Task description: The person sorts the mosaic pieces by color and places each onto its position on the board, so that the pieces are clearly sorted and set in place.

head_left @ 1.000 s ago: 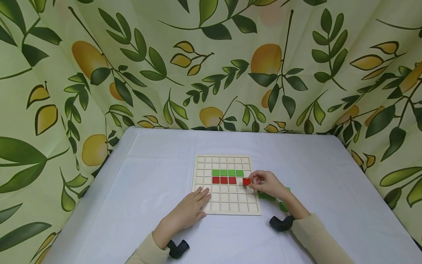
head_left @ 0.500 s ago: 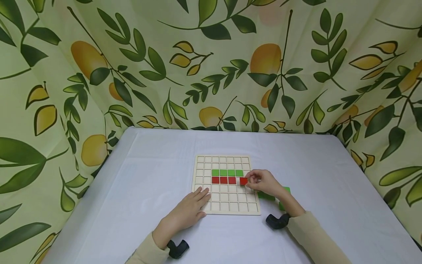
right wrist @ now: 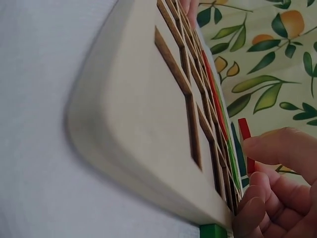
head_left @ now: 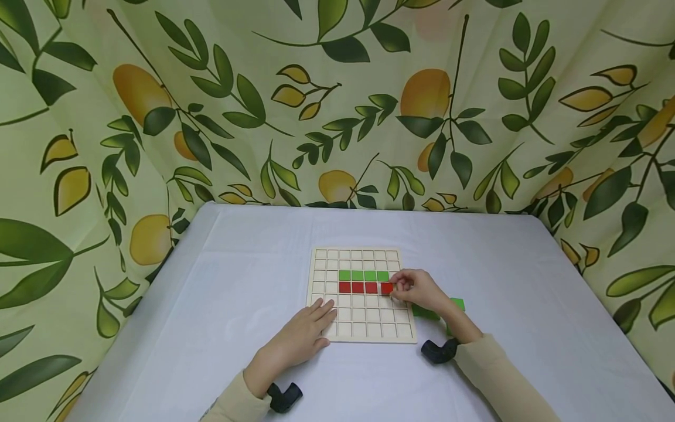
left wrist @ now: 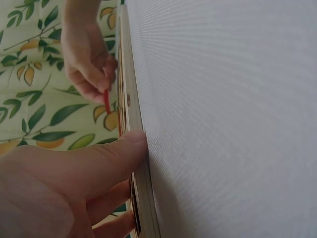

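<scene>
A pale wooden board (head_left: 364,333) with a grid of square recesses lies on the table. My right hand (head_left: 422,290) pinches a red square tile (head_left: 387,288) between thumb and fingers over the right end of a row of three red tiles (head_left: 357,287). In the right wrist view the held tile (right wrist: 246,141) stands tilted above the board's surface. Just behind the red row runs a row of several green tiles (head_left: 364,275). My left hand (head_left: 297,336) rests on the board's near left corner, fingers spread fairly straight; in the left wrist view its thumb (left wrist: 114,156) touches the board's edge.
Loose green tiles (head_left: 426,313) lie right of the board, partly hidden under the right hand and forearm. A black wrist device (head_left: 440,351) sits at the right wrist, another (head_left: 285,398) at the left. A leaf-patterned curtain (head_left: 337,117) hangs behind the white-covered table (head_left: 253,246).
My right hand has moved a little to the left with the red tile, bringing it close to the end of the red row. The left hand has stayed put on the board.
</scene>
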`<state>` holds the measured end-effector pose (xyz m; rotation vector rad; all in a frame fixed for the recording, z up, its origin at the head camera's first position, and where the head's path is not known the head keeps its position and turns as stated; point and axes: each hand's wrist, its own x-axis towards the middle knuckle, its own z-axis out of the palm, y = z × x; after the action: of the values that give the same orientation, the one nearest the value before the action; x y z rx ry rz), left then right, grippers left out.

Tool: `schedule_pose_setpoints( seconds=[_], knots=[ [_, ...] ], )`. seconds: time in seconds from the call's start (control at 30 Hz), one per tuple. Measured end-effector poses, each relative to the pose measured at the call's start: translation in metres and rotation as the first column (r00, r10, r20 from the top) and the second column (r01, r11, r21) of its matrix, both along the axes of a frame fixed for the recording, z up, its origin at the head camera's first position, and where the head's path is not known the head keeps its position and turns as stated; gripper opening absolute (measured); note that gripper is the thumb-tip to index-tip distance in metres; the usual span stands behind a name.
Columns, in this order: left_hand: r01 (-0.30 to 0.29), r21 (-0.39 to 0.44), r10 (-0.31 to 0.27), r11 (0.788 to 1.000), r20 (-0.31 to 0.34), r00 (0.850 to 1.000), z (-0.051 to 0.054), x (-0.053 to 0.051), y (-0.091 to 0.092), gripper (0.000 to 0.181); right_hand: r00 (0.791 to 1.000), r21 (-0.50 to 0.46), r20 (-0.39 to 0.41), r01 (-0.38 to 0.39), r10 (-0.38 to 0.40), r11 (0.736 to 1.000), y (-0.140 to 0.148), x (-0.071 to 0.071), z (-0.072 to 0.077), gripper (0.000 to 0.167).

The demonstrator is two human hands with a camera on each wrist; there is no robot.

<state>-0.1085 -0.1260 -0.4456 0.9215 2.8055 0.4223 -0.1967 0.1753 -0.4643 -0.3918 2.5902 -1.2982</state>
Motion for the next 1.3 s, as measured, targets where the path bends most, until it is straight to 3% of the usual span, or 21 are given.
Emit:
schedule_pose_setpoints(
  seconds=[0.2,0.43,0.93,1.3],
  knots=[
    [0.025,0.021,-0.024,0.999,-0.049,0.999,0.0004,0.0013,-0.0020,0.055,1.000,0.033,-0.018,0.023,-0.023,0.999,-0.0039,-0.0014,0.0001,0.024],
    [0.002,0.001,-0.002,1.000,0.002,1.000,0.0031,0.0019,0.0003,0.055,0.999,0.052,-0.019,0.037,-0.036,0.998,-0.0070,-0.0022,0.0008,0.023],
    [-0.010,-0.036,0.009,0.999,-0.010,1.000,-0.0005,-0.0004,0.0011,0.054,0.999,0.027,-0.043,0.022,-0.021,0.999,-0.0063,-0.0026,-0.0019,0.025],
    [0.013,0.005,-0.013,1.000,-0.045,0.999,-0.0017,0.0003,-0.0014,0.054,0.999,0.036,-0.046,0.025,-0.023,0.999,-0.0074,-0.0027,-0.0021,0.025]
  ],
)
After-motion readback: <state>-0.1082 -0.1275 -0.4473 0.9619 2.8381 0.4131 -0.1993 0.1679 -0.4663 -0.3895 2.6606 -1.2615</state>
